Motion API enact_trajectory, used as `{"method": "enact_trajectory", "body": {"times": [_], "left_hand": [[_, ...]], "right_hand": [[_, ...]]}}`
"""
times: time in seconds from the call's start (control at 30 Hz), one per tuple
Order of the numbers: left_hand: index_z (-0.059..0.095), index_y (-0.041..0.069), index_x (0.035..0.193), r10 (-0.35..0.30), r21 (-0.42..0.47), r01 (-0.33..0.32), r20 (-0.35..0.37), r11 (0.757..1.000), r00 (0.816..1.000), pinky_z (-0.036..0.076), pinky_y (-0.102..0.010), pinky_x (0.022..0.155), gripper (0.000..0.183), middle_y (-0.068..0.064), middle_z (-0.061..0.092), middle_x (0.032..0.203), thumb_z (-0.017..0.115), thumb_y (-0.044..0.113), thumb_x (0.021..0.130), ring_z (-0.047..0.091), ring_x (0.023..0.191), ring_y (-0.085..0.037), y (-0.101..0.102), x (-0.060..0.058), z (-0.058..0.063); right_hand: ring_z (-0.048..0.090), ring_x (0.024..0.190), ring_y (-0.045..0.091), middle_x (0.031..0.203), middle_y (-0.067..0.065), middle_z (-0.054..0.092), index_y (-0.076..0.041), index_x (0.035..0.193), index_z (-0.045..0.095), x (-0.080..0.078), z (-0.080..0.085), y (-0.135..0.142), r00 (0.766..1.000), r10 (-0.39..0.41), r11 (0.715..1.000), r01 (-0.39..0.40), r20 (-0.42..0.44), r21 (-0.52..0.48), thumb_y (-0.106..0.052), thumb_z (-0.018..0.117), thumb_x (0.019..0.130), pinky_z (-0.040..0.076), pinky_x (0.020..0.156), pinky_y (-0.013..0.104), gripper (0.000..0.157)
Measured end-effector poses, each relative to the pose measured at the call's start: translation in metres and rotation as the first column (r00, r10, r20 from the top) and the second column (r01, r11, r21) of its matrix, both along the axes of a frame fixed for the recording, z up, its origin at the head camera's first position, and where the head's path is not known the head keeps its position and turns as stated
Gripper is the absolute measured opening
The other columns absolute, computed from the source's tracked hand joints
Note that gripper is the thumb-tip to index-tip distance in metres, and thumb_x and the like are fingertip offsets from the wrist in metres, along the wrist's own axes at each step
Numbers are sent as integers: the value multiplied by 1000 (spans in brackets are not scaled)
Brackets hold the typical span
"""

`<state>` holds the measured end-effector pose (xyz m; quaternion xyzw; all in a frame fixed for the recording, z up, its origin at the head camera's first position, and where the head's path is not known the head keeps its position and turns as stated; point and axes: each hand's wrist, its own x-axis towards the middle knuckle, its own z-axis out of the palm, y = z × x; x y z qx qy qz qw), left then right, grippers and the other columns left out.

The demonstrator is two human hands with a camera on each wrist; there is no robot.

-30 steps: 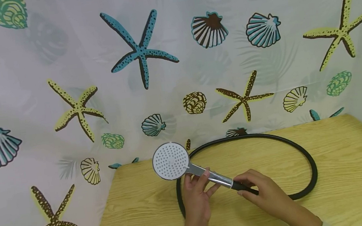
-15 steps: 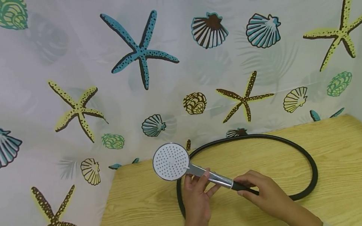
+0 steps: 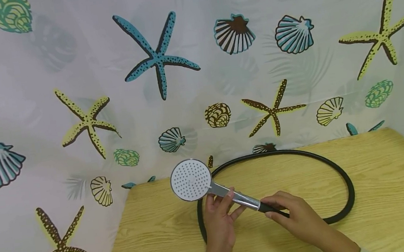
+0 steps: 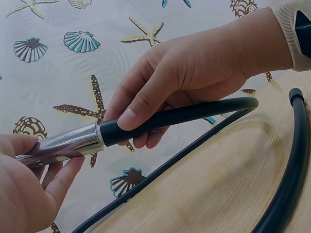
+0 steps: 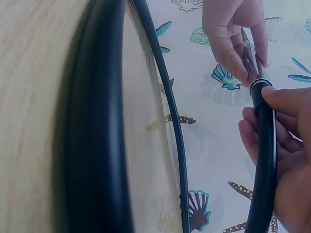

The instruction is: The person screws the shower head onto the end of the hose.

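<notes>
A shower head [image 3: 191, 180] with a round white dotted face and chrome handle is held up over the table in the head view. My left hand [image 3: 219, 222] grips the chrome handle, thumb across its front. At the handle's lower end, my right hand [image 3: 292, 213] pinches the black hose [image 3: 269, 207] between thumb and fingers. In the left wrist view, the end of the hose [image 4: 111, 132] meets the metal rim of the handle [image 4: 73, 143]. That joint also shows between both hands in the right wrist view, with the hose [image 5: 265, 145] running down along my right palm.
The rest of the hose [image 3: 349, 183] lies in a wide loop on the wooden table [image 3: 154, 232]. Its other end [image 4: 296, 94] shows at the right of the left wrist view. A curtain [image 3: 196, 76] printed with shells and starfish hangs behind and beside the table.
</notes>
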<state>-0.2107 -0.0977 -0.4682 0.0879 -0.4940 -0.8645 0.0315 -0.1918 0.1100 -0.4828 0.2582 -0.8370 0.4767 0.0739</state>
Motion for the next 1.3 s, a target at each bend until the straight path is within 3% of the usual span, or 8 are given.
{"method": "enact_trajectory", "body": {"times": [0.87, 1.3], "left_hand": [[52, 12, 112, -19, -1, 19, -13, 1000, 1000, 60, -49, 83, 33, -9, 59, 115, 72, 14, 86, 67, 102, -21, -3, 1, 2], [51, 9, 117, -29, -4, 29, -1, 1000, 1000, 60, -49, 83, 37, -9, 61, 116, 72, 14, 86, 67, 102, -22, -2, 1, 2]], "right_hand": [[65, 98, 3, 111, -13, 67, -25, 123, 63, 1, 2, 1, 998, 26, 1000, -25, 63, -19, -33, 60, 95, 58, 82, 18, 29], [66, 100, 6, 114, -10, 67, -25, 123, 62, 0, 2, 3, 984, 67, 996, -57, 167, -68, -35, 59, 96, 58, 84, 20, 30]]}}
